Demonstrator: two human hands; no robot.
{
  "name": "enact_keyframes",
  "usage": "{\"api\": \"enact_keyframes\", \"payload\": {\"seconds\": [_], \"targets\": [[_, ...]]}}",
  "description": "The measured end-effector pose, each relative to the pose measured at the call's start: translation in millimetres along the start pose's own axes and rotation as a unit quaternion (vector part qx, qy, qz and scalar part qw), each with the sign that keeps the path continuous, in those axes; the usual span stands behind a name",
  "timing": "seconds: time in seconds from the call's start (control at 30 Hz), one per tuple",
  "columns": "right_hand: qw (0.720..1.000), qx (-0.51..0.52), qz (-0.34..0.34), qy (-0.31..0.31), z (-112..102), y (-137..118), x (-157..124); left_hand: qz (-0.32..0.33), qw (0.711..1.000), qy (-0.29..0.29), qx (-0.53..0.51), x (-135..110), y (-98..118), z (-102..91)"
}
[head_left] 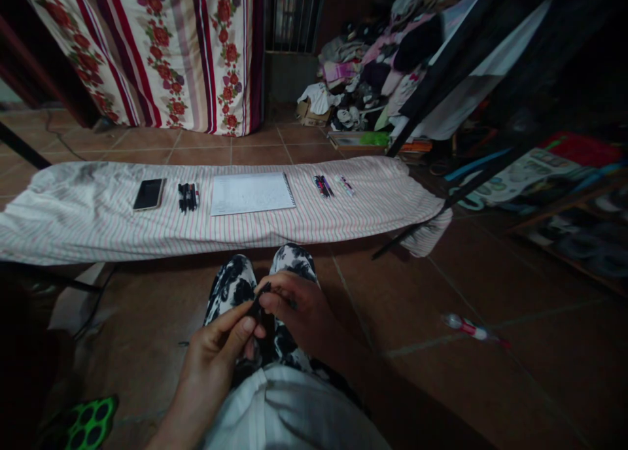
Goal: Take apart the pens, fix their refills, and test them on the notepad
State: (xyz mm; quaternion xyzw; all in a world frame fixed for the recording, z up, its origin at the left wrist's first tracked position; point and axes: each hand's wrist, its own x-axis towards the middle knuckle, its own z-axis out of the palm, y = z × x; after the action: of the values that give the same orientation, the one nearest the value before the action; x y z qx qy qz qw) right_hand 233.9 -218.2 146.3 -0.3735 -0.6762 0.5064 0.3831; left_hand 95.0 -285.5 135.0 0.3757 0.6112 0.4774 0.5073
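Over my lap, my left hand is closed, thumb and fingers pinching a slim dark pen. The pen slants up toward the right, and its details are too dim to make out. At its upper end the fingers of my right hand close around it, so both hands touch it. Beyond my knees, a spiral notebook lies open on the cloth-covered surface, with faint marks on its page. Several dark pens lie to its left, and several coloured pens to its right.
A phone lies on the left of the striped cloth, and small pale items on the right. A plastic bottle rests on the tiled floor. Dark bars flank the surface. Clothes are heaped behind, beside a floral curtain.
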Motion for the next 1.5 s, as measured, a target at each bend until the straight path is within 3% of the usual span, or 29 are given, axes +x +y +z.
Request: {"api": "enact_keyframes", "payload": {"seconds": [0.1, 0.2, 0.37, 0.67, 0.87, 1.03, 1.33, 1.5], "targets": [[0.998, 0.044, -0.01, -0.036, 0, 1, 1, -0.007, 1.0, 0.002, -0.024, 1, 1, 0.0], [0.991, 0.119, 0.033, -0.055, 5, 6, 0, 0.002, 1.0, 0.011, 0.002, 0, 2, -0.3], [0.968, 0.221, 0.116, -0.017, 14, 11, -1, 0.025, 0.998, 0.025, 0.06, 0, -1, -1.0], [0.99, 0.124, 0.063, 0.004, 9, 4, -2, 0.003, 0.999, 0.03, 0.024, 1, 4, 0.5], [0.969, 0.224, 0.1, -0.038, 8, 7, -2, 0.036, 0.995, 0.04, 0.079, -1, -2, 0.0], [0.972, 0.199, 0.126, 0.016, 9, 2, -1, 0.06, 0.989, 0.091, 0.104, -3, -3, 6.1], [0.957, 0.265, 0.114, -0.032, 5, -2, -1, 0.048, 0.992, 0.066, 0.092, 1, -4, 0.9], [0.956, 0.265, 0.125, -0.02, 4, -1, -1, 0.064, 0.987, 0.077, 0.123, 0, -5, 1.1]]}}
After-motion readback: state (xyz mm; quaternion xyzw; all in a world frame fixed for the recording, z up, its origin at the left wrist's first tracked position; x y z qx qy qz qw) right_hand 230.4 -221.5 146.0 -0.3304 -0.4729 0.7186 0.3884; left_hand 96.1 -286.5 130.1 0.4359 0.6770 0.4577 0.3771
